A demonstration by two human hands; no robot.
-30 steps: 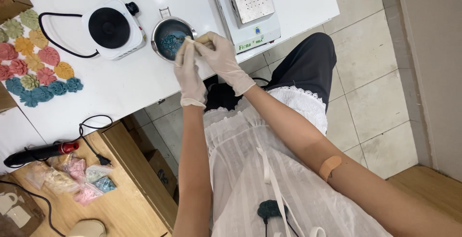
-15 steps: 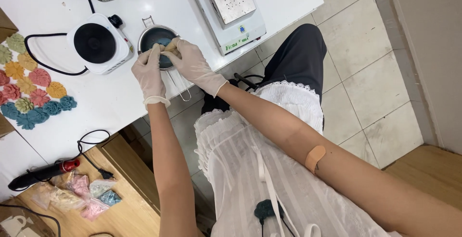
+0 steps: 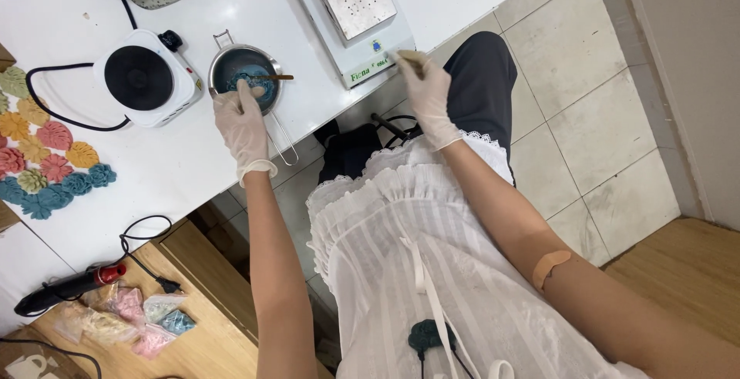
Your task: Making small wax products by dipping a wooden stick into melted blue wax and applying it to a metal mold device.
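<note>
A small steel pot with a long wire handle stands on the white table. It holds blue material, and a thin brown stick lies across its rim. My gloved left hand rests on the pot's near rim, fingers curled over the edge. To the right, my gloved right hand is lifted off the pot, by the front of a white machine. Its fingertips pinch a small tan piece.
A white single hot plate with a black cable sits left of the pot. Coloured leaf-shaped pieces lie at the table's left edge. Below on a wooden surface lie a red-and-black tool and bags of coloured bits. Tiled floor at right.
My hands have parted: the right one left the pot and moved right toward the white machine. The stick now lies across the pot's rim. My left hand stays at the pot.
</note>
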